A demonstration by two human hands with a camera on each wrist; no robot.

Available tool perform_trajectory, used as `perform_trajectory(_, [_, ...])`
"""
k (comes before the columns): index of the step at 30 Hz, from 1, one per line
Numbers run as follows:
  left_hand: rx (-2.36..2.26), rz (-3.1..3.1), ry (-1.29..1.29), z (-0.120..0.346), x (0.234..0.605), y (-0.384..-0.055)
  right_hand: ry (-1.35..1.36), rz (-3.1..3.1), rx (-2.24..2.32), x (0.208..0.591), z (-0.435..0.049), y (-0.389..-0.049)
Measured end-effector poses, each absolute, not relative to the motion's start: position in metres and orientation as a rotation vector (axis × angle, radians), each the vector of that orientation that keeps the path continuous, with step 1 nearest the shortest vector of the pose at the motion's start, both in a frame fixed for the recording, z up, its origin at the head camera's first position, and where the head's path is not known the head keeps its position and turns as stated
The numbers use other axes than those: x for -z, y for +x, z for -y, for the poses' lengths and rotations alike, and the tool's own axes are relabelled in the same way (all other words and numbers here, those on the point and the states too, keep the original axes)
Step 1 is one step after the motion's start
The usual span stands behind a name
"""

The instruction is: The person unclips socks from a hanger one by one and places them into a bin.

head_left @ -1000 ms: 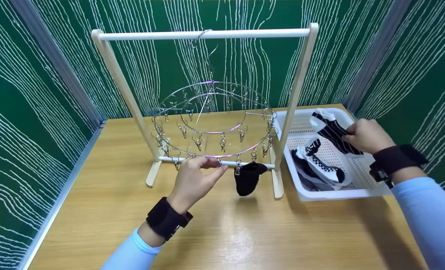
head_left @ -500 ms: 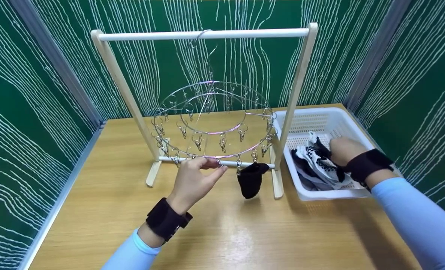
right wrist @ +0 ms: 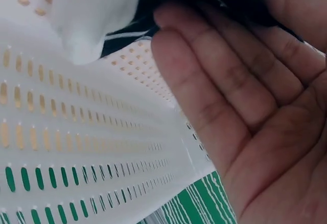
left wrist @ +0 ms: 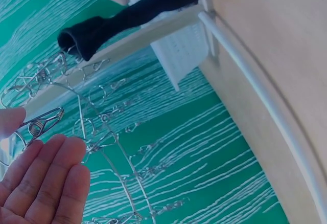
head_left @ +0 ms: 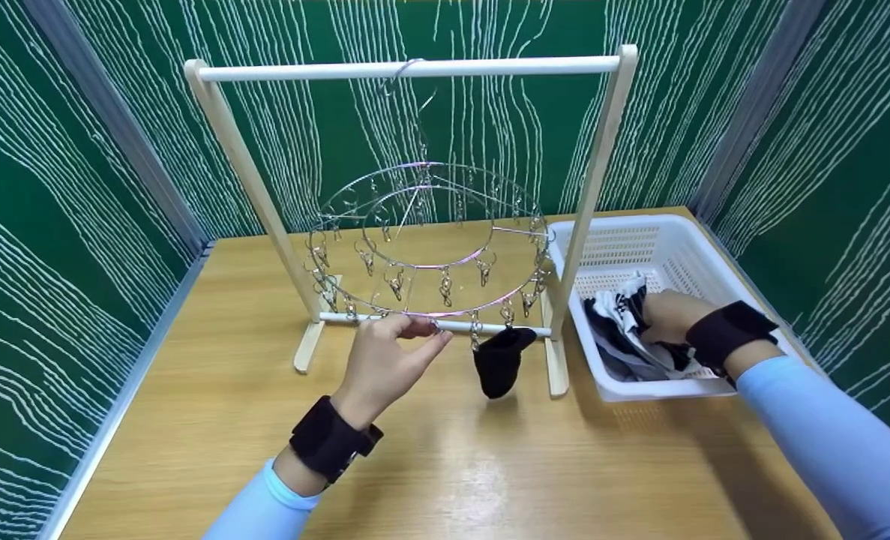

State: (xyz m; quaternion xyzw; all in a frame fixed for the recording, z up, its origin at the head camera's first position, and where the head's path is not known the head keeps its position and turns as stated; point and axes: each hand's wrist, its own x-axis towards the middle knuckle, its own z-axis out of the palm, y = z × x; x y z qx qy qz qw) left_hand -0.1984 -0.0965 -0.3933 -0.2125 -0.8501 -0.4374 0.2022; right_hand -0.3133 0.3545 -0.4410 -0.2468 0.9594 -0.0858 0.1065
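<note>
My left hand (head_left: 385, 360) is at the front of a round metal sock hanger (head_left: 430, 266). Its thumb and fingers pinch a wire clip (left wrist: 38, 126), seen closely in the left wrist view. To the right of that hand, a black sock (head_left: 498, 364) hangs from clips on the outer ring. My right hand (head_left: 673, 315) reaches down into a white plastic basket (head_left: 669, 388) among black and white socks (head_left: 628, 319). In the right wrist view, thumb and fingers hold a dark sock with white stripes (right wrist: 130, 37); part of it is out of frame.
A wooden stand with a white top bar (head_left: 489, 68) carries the hanger by its hook. Its right leg (head_left: 591, 187) rises between hanger and basket. Green walls with white lines surround the wooden table (head_left: 445, 465) on three sides.
The right hand has brought the striped sock from above the basket's right part down and left into the sock pile. The left hand stays on the clip; the hanging black sock has swung slightly.
</note>
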Motion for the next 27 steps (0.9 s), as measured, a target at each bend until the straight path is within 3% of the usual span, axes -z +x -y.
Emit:
perform_trajectory(8, [1.207,2.379,-0.577,0.098,0.392,-0.198,-0.759,-2.889,0.323,0.407,-0.347,-0.311])
perform_trajectory(17, [1.195,2.374,-0.567,0.105,0.392,-0.198,-0.930,-3.100,0.573,0.369,-0.310,-0.279])
perform_trajectory(27, [1.198,2.387,-0.513,0.113,0.393,-0.200,-1.625,-3.261,0.803,0.362,-0.258,-0.256])
